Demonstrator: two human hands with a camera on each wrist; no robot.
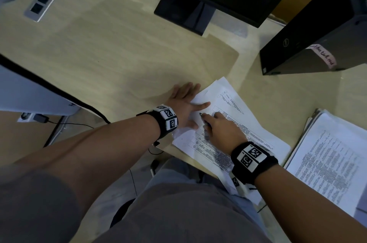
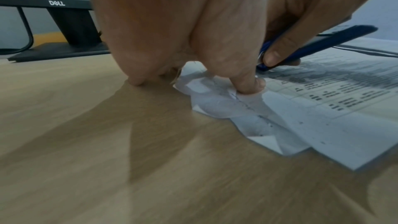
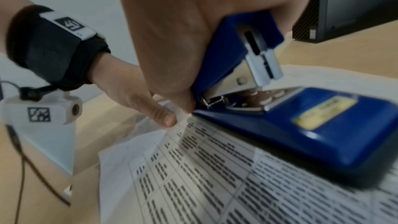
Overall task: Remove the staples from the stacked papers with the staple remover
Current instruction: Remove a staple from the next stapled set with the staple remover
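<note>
Blue and blurred with closeness, the staple remover (image 3: 290,122) fills the right wrist view, clamped in the right hand (image 1: 222,129), whose fingers curl round it while the thumb bears on its upper arm. Its metal nose points at the near-left corner of the stacked papers (image 1: 234,123), which lie near the front edge of the surface (image 1: 119,68) and partly overhang it. That corner is crumpled and folded (the left wrist view shows it best), and I cannot make out the staple itself in any view.

The left hand (image 1: 184,104) lies flat with fingers straight and spread, holding nothing; the thumb and forefinger press down on the paper corner on either side of the tool's nose, the remaining fingers on the bare surface beside the sheets. A second pile of printed sheets (image 1: 327,163) sits at the right edge, well apart, and a monitor stand (image 1: 184,14) and a computer tower (image 1: 317,40) occupy the far side.

The step in hand looks like seating the nose under a staple. To do it well, the pressing fingers should hold the corner flat and taut, close to the staple but clear of the metal; the nose should slide in low under the staple's crown, then lever gently so the legs draw out without tearing the creased paper.
</note>
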